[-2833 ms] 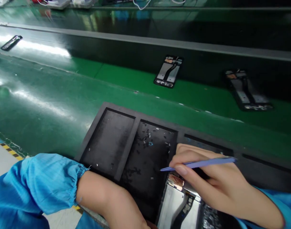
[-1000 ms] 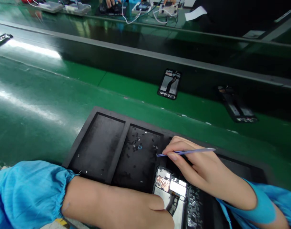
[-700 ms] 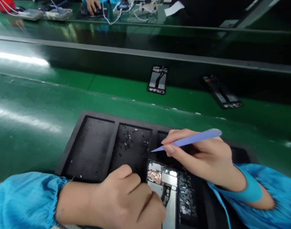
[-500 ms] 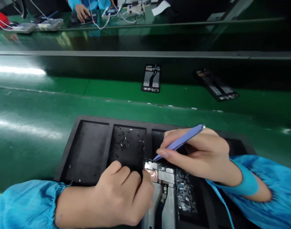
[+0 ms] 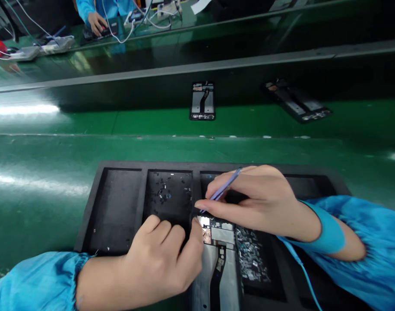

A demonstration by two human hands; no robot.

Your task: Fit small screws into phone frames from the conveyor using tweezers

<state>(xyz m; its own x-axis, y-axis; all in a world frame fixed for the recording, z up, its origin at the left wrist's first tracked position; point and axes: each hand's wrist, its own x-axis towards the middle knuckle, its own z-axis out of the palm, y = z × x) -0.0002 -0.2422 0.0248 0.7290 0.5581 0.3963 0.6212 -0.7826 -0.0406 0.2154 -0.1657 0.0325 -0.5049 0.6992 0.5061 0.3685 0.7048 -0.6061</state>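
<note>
An opened phone body (image 5: 228, 268), with silver plates, a copper patch and a black ribbon cable, lies lengthwise toward me over a black divided tray (image 5: 137, 207). My left hand (image 5: 166, 259) is curled at its left edge, index finger at the top left corner; the thumb is hidden. Purple tweezers (image 5: 226, 183) are pinched in my right hand (image 5: 255, 203), tips down at the phone's top left edge. Whether the tips hold anything is too small to tell. Small dark parts (image 5: 161, 194) lie in the compartment behind my left hand, and many small shiny pieces (image 5: 252, 255) right of the phone.
Two more opened phone bodies, one upright in line (image 5: 202, 101) and one slanted (image 5: 301, 103), lie beyond the tray on the green bench (image 5: 135, 147). Across a raised ledge (image 5: 119, 77), another person's hand (image 5: 97, 23) works among cables. A blue wrist-strap cord (image 5: 302, 270) hangs from my right wrist.
My right hand has shifted left with the tweezers, whose tips moved to the phone's top left corner and whose handle points more steeply away. The left hand stays by the phone; the whole view has tilted.
</note>
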